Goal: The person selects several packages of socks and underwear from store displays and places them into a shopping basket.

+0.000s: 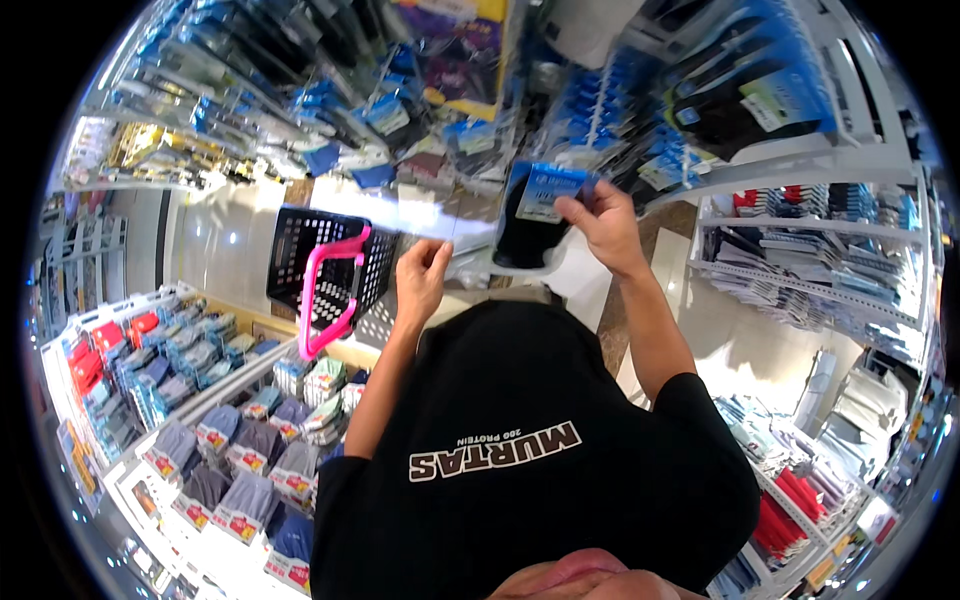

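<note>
My right hand (604, 225) grips the top corner of a clear plastic package by its blue header card, with the thumb over the card's printed label. Inside the packaged black garment (521, 232) dark folded cloth shows through the film. My left hand (422, 277) is raised to the left of it, fingers curled in and thumb against them, with nothing visible in it. Just ahead of both hands, several similar blue-carded packages (472, 139) hang from rack hooks.
A black shopping basket (330, 259) with pink handles is at my left. Behind it, display bins hold folded, carded garments (247, 502). More packages (780, 112) hang at the upper right. White shelves (814, 225) of packaged goods stand to my right. Pale floor tiles (217, 240) show between fixtures.
</note>
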{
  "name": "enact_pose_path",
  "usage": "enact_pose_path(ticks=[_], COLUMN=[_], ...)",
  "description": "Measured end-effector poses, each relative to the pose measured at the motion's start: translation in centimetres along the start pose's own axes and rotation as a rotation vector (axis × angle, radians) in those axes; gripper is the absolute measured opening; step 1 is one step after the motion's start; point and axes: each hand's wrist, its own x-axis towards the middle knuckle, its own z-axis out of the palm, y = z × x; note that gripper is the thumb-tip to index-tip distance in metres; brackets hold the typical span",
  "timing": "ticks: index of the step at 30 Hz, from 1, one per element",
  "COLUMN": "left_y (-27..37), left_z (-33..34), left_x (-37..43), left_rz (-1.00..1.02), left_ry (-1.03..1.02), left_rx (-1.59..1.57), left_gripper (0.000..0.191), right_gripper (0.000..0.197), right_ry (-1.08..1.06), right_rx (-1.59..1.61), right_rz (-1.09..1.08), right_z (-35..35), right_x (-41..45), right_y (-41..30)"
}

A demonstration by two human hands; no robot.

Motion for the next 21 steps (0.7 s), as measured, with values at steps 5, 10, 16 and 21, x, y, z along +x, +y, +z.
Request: enact_pose_path(ticks=[5, 10, 16, 21], left_y=[-0.3, -0.3, -0.6, -0.5], left_z=[0.7, 1.0, 1.0, 1.4], left_x=[-0.6, -0.7, -1.4, -2.6], left_rz=[0.006, -0.007, -0.003, -0.039], left_ry=[0.004, 0.015, 0.028, 0.008], left_rx=[-0.005, -0.114, -0.148, -0.185], left_gripper=[0.022, 0.023, 0.024, 0.022], right_gripper=[0.027, 0.026, 0.028, 0.035], right_ry=[0.298, 0.452, 0.379, 0.500], right_rx=[0.105, -0.222, -0.374, -0.519], right_rz=[-0.378, -0.623, -0.809, -0.841], right_z=[-1.9, -3.6, -2.9, -3.4], right_x=[4.9, 9.9, 13.9, 15.8], right_y=[-5.6, -12.0, -14.9, -14.2])
